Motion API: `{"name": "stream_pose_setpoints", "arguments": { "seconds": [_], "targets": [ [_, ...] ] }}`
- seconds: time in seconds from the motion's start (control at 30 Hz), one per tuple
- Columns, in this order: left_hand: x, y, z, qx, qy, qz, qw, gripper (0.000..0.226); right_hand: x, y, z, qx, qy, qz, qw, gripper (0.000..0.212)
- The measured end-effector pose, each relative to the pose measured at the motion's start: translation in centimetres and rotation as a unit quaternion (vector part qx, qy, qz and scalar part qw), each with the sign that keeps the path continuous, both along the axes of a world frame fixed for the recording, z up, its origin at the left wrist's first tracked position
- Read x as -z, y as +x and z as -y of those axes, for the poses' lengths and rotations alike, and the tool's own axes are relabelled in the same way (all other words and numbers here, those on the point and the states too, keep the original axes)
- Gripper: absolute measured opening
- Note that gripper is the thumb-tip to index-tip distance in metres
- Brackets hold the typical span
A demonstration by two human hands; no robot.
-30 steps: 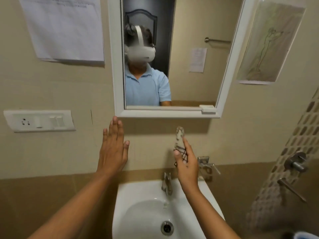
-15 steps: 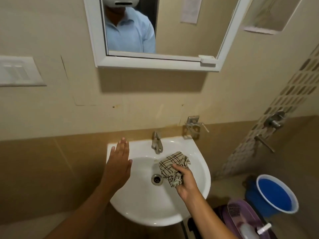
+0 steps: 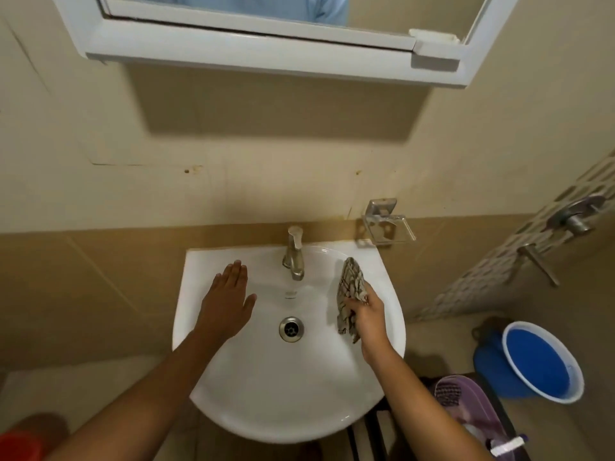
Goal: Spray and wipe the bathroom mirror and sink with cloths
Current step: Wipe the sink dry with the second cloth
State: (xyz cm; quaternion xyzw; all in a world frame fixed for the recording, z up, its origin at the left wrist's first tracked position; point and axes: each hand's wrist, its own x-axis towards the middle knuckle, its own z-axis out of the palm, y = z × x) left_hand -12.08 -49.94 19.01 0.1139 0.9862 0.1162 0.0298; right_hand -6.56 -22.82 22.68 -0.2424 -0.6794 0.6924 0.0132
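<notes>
A white wall-hung sink (image 3: 266, 394) fills the middle of the view, with a metal tap (image 3: 294, 257) at its back and a drain (image 3: 291, 329) in the bowl. My right hand (image 3: 367, 317) grips a checked cloth (image 3: 349, 287) against the right inner side of the bowl. My left hand (image 3: 228, 299) lies flat, fingers together, on the sink's left rim, holding nothing. The white-framed mirror (image 3: 266, 38) hangs above; only its lower edge shows.
A metal soap holder (image 3: 387, 222) is fixed to the wall right of the tap. A wall tap (image 3: 574, 217) juts from the tiled right wall. On the floor at right stand a blue bucket (image 3: 539, 364) and a purple basket (image 3: 466, 404). Something red (image 3: 20, 444) sits at bottom left.
The view tipped down from the mirror to the sink. My right hand brought the cloth down from the wall into the bowl, then to its right side. My left hand dropped onto the left rim.
</notes>
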Motion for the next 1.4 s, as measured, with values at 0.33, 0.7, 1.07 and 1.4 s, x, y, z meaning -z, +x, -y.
{"name": "stream_pose_setpoints", "arguments": {
  "seconds": [0.33, 0.7, 1.07, 1.4],
  "targets": [
    [1.7, -3.8, -1.0, -0.121, -0.048, 0.06, 0.99, 0.084, 3.1, -8.4, -1.9, -0.188, 0.402, -0.083, 0.892, 0.064],
    [2.5, -4.1, -1.3, -0.159, -0.051, 0.048, 0.985, 0.079, 8.4, -10.7, 0.7, -0.362, 0.606, -0.12, 0.699, 0.068],
    [2.3, -4.2, -1.1, -0.165, -0.032, 0.049, 0.985, 0.082, 8.4, -11.9, -7.9, -0.323, 0.668, -0.095, 0.664, 0.058],
    [2.7, -4.2, -1.2, -0.158, -0.043, 0.032, 0.986, 0.081, 8.6, -8.8, -10.5, -0.208, 0.651, -0.019, 0.73, 0.063]
  ]
}}
